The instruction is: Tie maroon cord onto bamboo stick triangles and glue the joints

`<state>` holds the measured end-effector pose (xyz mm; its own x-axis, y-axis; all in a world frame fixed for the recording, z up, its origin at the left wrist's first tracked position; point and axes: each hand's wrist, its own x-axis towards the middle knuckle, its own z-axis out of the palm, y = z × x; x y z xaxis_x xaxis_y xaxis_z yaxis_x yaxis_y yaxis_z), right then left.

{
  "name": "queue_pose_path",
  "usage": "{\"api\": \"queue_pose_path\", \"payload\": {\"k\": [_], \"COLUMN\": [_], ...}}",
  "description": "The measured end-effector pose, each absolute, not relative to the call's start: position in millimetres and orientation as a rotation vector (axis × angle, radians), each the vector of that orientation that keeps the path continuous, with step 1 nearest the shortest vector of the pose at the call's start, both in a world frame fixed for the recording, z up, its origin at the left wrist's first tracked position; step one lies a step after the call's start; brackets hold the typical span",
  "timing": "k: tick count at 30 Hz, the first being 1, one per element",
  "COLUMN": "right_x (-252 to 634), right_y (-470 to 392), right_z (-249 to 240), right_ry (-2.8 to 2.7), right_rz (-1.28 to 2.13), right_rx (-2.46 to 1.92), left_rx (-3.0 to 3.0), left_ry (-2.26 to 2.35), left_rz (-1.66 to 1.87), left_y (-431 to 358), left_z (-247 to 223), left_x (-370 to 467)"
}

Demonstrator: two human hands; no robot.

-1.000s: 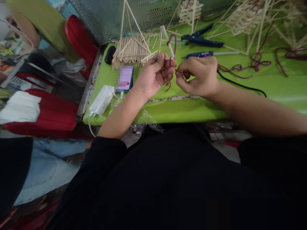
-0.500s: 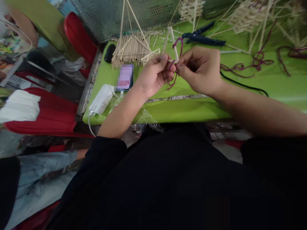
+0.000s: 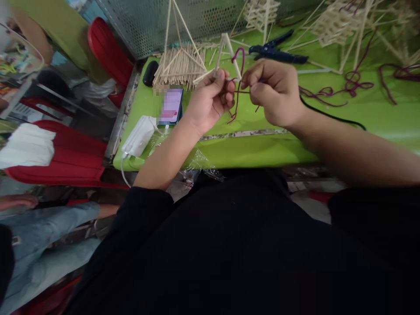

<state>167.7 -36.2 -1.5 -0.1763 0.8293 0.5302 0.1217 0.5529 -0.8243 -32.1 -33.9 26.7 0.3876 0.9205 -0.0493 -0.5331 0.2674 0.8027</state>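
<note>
glossy tabletop (image 3: 380, 120), wooden frame (image 3: 230, 52), looped cord (image 3: 243, 59)

Stick frame (image 3: 235, 65), small and made of pale, straight wooden pieces, is rising above the fingers of the left hand (image 3: 215, 98), two of its sticks meeting in a narrow peak and spreading downward. Purple cord (image 3: 243, 60), thin and slack in its upper part, is arching in an open loop beside the right-hand stick, crossing near its lower end, and running sideways into the right hand (image 3: 275, 94). A crinkled tail is dangling below, over the green bench (image 3: 387, 116).
</note>
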Motion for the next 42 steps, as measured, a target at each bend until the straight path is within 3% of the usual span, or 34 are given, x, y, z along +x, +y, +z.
{"api": "queue_pose_path", "payload": {"k": [16, 27, 36, 42], "right_x": [171.0, 170.8, 162.2, 168.7], "right_y": [-47.9, -38.6, -51.8, -62.4], "right_z": [-15.0, -24.4, -8.4, -2.7], "right_ry": [-1.788, -1.693, -1.676, -1.782], "right_rz": [0.089, -0.009, 0.491, 0.489], "right_rx": [-0.965, -0.805, -0.907, -0.966], "left_rx": [0.628, 0.614, 0.808, 0.796], "left_ry": [0.700, 0.703, 0.565, 0.636], "left_rz": [1.036, 1.006, 0.988, 1.018], "left_y": [-37.9, -39.9, -39.3, -38.1], "left_z": [25.5, 27.6, 25.7, 26.1], "left_x": [-28.0, -25.9, -29.4, -29.4]}}
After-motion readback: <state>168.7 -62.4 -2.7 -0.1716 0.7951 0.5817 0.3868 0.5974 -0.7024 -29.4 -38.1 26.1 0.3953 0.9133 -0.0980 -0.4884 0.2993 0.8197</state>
